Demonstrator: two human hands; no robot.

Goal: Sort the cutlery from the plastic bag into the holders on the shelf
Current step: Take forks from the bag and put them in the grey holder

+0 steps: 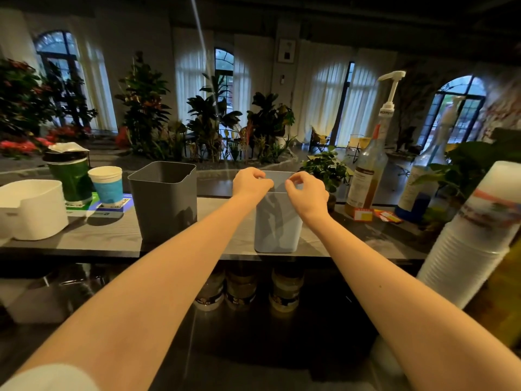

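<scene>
Two open-topped holders stand on the wooden shelf (112, 238): a dark grey holder (165, 201) on the left and a light blue holder (277, 224) in the middle. My left hand (252, 183) curls its fingers over the blue holder's top left rim. At the top right rim, my right hand (306, 191) has its thumb and fingers curled, the tips over the opening. No cutlery or plastic bag shows in view, and the holders' insides are hidden.
Left of the grey holder stand a white container (33, 210), a green cup (72, 176) and a blue-white paper cup (107, 186). Right of the blue holder are a small plant (327, 167), syrup pump bottles (369, 165) and a tall cup stack (476, 230). Jars (239, 289) sit under the shelf.
</scene>
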